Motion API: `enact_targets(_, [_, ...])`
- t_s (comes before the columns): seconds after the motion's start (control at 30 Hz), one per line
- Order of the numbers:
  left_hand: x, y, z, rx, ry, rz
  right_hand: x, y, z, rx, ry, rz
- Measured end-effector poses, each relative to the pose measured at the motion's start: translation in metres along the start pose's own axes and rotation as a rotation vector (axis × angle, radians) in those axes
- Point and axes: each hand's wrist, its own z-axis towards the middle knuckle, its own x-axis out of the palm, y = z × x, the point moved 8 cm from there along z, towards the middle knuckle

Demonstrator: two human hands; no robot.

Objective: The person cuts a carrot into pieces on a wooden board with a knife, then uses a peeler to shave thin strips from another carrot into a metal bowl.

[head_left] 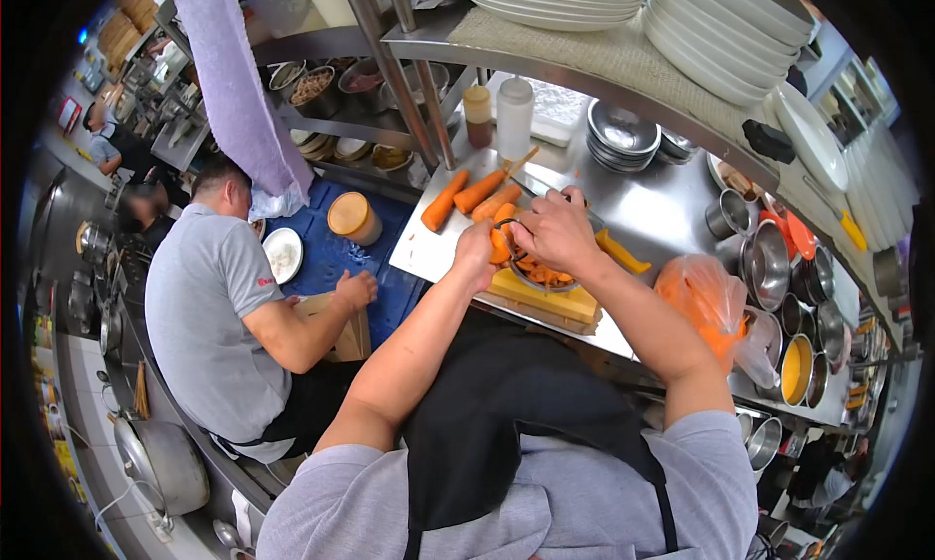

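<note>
My left hand [475, 252] is wrapped round a carrot [501, 231] above a metal bowl. In my right hand [557, 231] is a dark-handled peeler [510, 237], which touches the carrot. Orange peelings [542, 272] lie in the bowl [557, 287], partly hidden by my hands. Under the bowl's near side is a yellow board [582, 305]. Several whole carrots [445, 201] rest on the white board [415, 248] to the left, beyond my left hand.
A co-worker [216, 307] sits close on the left by a blue surface [331, 256] with a lidded tub [354, 218]. Squeeze bottles [514, 119] stand behind the carrots. To the right is a plastic bag [697, 302] of orange pieces. A plate-laden shelf [584, 58] hangs over the counter.
</note>
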Motion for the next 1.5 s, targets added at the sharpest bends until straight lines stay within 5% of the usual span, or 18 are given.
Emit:
enact_targets(0.43, [0.004,-0.006,-0.014,0.043,0.02,0.047,0.016,-0.011,0.007,-0.029,0.132,0.057])
enact_targets(0.5, [0.02,-0.01,-0.03,0.014,0.222,0.07,0.032,-0.044,0.007,0.053,0.16,-0.033])
enact_targets(0.6, [0.027,-0.01,-0.041,-0.017,0.326,0.062,0.066,-0.108,-0.006,0.167,0.367,-0.208])
enact_targets(0.73, [0.038,-0.025,-0.043,0.039,0.369,0.062,0.082,-0.148,-0.028,0.379,0.379,-0.267])
enact_targets(0.93, [0.009,-0.009,-0.013,0.0,0.216,0.012,0.04,-0.091,-0.011,0.373,0.22,-0.082])
enact_targets(1.1, [0.007,-0.008,-0.009,0.007,0.091,-0.033,0.004,-0.012,0.005,0.061,0.066,0.023])
enact_targets(1.5, [0.018,-0.006,-0.016,0.009,0.071,-0.035,0.011,-0.001,0.004,-0.027,0.082,0.125])
